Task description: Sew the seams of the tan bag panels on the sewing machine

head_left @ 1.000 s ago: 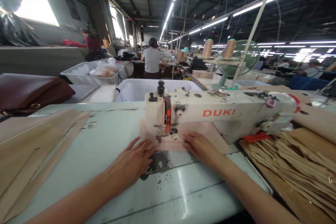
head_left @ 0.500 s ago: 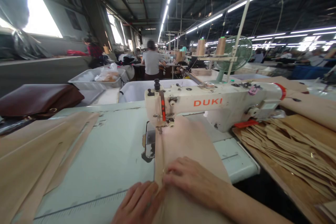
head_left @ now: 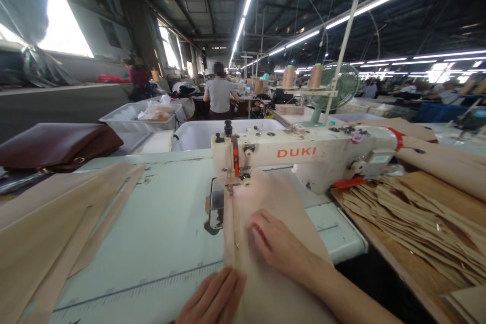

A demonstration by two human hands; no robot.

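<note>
A beige fabric panel [head_left: 281,202] with a zipper [head_left: 236,217] along its left side lies under the needle area of a white sewing machine [head_left: 266,154]. The metal zipper pull [head_left: 237,246] sits on the strip, apart from both hands. At the panel's near left edge is my left hand [head_left: 214,296], its fingers pressed together over the zipper's lower end and closed on the material. My right hand [head_left: 275,243] rests on the panel right of the zipper, fingers curled inward; whatever is under them is hidden.
Beige pieces [head_left: 68,217] lie left on the pale green table [head_left: 170,202], and a pile of beige strips [head_left: 410,223] lies on a board to the right. A brown leather bag [head_left: 56,144] is at far left. White bins [head_left: 140,116] stand behind; a person [head_left: 219,93] sits beyond.
My right hand has moved off the zipper, up and right, uncovering the pull. The left hand has shifted slightly right and down. The view has tilted and turned a little.
</note>
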